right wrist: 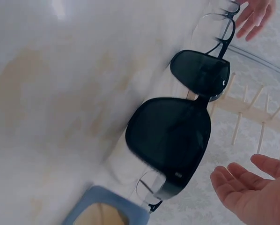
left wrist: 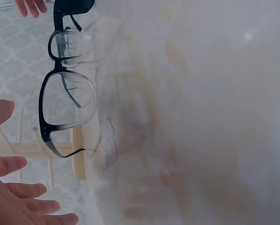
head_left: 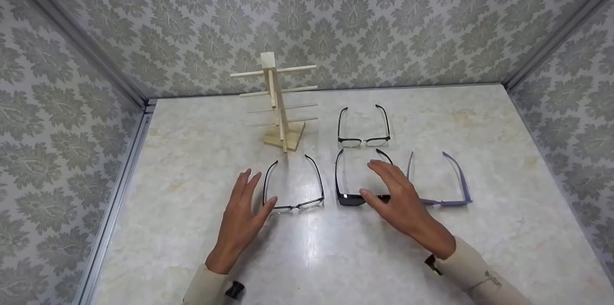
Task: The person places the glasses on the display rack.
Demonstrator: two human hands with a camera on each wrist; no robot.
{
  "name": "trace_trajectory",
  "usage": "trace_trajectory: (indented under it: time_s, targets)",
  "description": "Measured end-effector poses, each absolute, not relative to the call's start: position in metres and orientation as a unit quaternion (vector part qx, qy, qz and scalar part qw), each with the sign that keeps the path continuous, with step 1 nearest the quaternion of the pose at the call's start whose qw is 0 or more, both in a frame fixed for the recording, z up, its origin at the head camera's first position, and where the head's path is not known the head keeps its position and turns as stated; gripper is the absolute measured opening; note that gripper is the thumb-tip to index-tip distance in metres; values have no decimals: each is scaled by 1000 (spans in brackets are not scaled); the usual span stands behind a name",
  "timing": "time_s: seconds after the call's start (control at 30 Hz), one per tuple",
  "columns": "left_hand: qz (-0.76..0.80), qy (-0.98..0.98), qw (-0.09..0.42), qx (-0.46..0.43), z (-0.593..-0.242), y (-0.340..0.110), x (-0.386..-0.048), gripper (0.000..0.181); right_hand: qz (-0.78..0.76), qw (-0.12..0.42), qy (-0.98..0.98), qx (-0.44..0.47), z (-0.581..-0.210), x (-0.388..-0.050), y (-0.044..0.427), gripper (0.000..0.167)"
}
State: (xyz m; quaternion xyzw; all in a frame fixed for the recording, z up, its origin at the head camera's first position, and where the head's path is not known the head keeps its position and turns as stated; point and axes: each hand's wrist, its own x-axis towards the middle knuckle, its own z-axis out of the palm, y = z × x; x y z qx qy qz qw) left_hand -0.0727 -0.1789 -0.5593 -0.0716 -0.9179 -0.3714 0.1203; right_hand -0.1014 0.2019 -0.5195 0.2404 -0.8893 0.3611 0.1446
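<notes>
My left hand (head_left: 242,221) hovers over the left side of the black-framed clear glasses (head_left: 296,207), fingers spread and holding nothing. The left wrist view shows its thumb apart from their dark frame (left wrist: 58,64). Over the black sunglasses (head_left: 350,200) is my right hand (head_left: 403,202), its fingers extended and nothing in its grasp. It hides part of the sunglasses and the left part of the purple-framed glasses (head_left: 453,203) beside them. In the right wrist view a gap shows between the sunglasses (right wrist: 170,140) and the fingers. All these glasses stand with temples unfolded, pointing away from me.
A wooden display stand (head_left: 280,103) with several crossbars rises at the back left of the marbled table (head_left: 201,142). Another pair of dark-framed glasses (head_left: 363,142) lies behind the sunglasses. Patterned panels (head_left: 326,22) enclose the table at the back and both sides.
</notes>
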Motion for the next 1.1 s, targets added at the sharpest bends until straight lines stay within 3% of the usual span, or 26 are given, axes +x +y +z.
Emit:
trace_trajectory:
  time_s: [0.27,1.1]
  targets:
    - [-405,-905,117,-66,-562,-179,-69,70,373,150,-880,254,-519,-96,183,61]
    - [-482,-865,132,-52,-573,-175,-62,48,427,85,-857,276,-529,-83,141,49]
